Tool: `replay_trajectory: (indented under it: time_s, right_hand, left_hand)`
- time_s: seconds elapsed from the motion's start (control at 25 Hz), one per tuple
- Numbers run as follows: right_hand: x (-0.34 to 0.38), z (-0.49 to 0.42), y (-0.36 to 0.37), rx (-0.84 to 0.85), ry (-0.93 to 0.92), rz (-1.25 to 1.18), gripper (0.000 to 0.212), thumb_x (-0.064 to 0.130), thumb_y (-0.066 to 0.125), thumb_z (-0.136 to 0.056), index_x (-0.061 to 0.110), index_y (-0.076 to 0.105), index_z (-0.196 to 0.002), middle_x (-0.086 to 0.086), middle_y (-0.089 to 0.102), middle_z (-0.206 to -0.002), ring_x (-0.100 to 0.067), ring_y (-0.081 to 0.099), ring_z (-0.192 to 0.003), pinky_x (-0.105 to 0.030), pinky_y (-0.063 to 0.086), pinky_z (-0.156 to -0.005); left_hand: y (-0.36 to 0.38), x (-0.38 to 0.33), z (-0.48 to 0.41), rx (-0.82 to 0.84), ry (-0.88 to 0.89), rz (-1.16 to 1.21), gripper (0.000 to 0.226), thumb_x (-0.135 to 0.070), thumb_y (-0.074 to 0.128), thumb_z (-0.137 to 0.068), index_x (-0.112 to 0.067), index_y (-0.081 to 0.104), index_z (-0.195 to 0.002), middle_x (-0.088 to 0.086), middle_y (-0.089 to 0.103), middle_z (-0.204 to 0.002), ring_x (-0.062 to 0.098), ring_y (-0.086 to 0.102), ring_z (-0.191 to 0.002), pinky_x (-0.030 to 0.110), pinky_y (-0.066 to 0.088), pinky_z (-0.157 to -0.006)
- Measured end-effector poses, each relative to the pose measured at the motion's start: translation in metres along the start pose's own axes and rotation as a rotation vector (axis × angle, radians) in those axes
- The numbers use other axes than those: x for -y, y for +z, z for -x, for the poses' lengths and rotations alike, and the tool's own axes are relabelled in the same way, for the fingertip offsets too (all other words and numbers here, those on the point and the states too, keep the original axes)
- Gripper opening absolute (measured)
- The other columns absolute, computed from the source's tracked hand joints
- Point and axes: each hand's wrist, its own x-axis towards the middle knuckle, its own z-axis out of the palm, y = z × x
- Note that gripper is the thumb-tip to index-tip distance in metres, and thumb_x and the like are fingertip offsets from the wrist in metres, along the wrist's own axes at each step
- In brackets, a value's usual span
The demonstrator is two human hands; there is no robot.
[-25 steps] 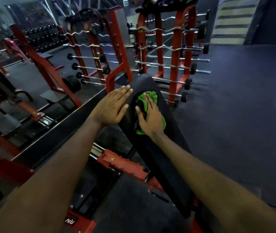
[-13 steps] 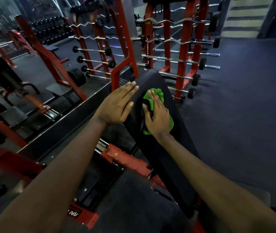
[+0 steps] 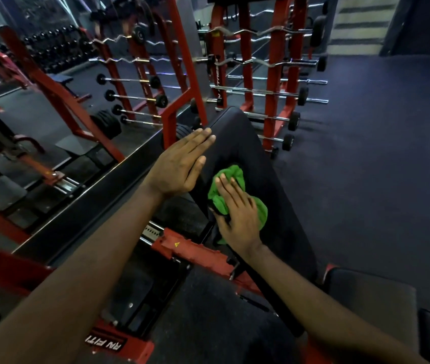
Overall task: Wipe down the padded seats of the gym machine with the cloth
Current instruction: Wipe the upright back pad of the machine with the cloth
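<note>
- Head view: the green cloth [image 3: 234,177] lies bunched midway down the inclined back pad [image 3: 274,158], lower than a second ago.
- The right hand [image 3: 237,216] presses it flat with straight fingers, not pinching.
- The left hand [image 3: 179,166], fingers straight and together, braces the pad's left edge.
- Judging by this, the upper stretch is wiped, while the lower stretch and the seat pad [image 3: 371,306] remain.

A single wide-angle camera is looking out from the person's head, facing forward and down. It is sitting close above both forearms, with the left hand [image 3: 179,166] and right hand [image 3: 237,216] near mid-frame, and is looking along the sloped pad [image 3: 269,158] toward the bar rack [image 3: 274,74] beyond.
</note>
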Motion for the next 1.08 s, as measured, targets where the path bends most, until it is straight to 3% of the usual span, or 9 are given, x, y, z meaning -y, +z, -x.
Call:
replay_trajectory:
  time_s: [0.24,0.36,0.52,0.72,0.88,1.08]
  right_hand:
    - [0.02,0.0,0.006,0.012,-0.159,0.206,0.076,0.027,0.061,-0.088,0.029,0.03,-0.157,0.008,0.024,-0.165,-0.021,0.026,-0.152,-0.044,0.032,-0.113]
    - [0.007,0.029,0.009,0.044,-0.141,0.297,0.079,0.026,0.058,-0.083,0.031,0.03,-0.157,0.012,0.017,-0.167,-0.019,0.024,-0.153,-0.048,0.032,-0.111]
    - [0.029,0.005,0.005,0.002,-0.124,0.317,0.068,0.025,0.053,-0.088,0.027,0.04,-0.154,0.005,0.03,-0.164,-0.021,0.029,-0.152,-0.048,0.036,-0.111]
    - [0.043,-0.011,0.006,-0.006,-0.109,0.383,0.068,0.024,0.057,-0.089,0.026,0.039,-0.154,0.004,0.03,-0.164,-0.02,0.027,-0.152,-0.04,0.029,-0.114]
    - [0.032,0.027,0.013,0.002,-0.02,0.374,0.082,0.012,0.065,-0.081,0.025,0.034,-0.156,0.005,0.025,-0.166,-0.019,0.024,-0.153,-0.049,0.034,-0.112]
    - [0.055,-0.012,0.011,-0.09,-0.044,0.351,0.06,0.018,0.052,-0.091,0.019,0.045,-0.151,-0.002,0.039,-0.16,-0.021,0.032,-0.15,-0.046,0.042,-0.11]
  left_hand:
    - [-0.014,0.02,-0.009,0.083,0.115,0.049,0.048,-0.025,0.036,-0.107,-0.008,0.046,-0.151,0.012,0.043,-0.157,0.025,0.035,-0.149,0.045,0.032,-0.121]
    - [-0.017,0.02,-0.011,0.106,0.144,0.09,0.049,-0.027,0.034,-0.107,-0.008,0.046,-0.151,0.011,0.043,-0.157,0.022,0.033,-0.15,0.031,0.02,-0.126]
    - [-0.021,0.031,-0.012,0.13,0.176,0.16,0.051,-0.029,0.032,-0.107,-0.008,0.042,-0.153,0.011,0.039,-0.159,0.019,0.028,-0.152,0.02,0.012,-0.124]
    - [-0.013,0.036,-0.01,0.101,0.213,0.219,0.05,-0.027,0.033,-0.108,-0.007,0.043,-0.152,0.012,0.039,-0.16,0.021,0.028,-0.152,0.023,0.014,-0.125]
    - [-0.004,0.036,-0.005,0.042,0.194,0.287,0.049,-0.026,0.034,-0.109,-0.006,0.042,-0.153,0.013,0.035,-0.162,0.022,0.027,-0.153,0.031,0.02,-0.126]
    - [0.003,0.038,-0.004,0.016,0.181,0.352,0.048,-0.023,0.035,-0.109,-0.004,0.043,-0.152,0.014,0.037,-0.16,0.022,0.028,-0.152,0.037,0.024,-0.125]
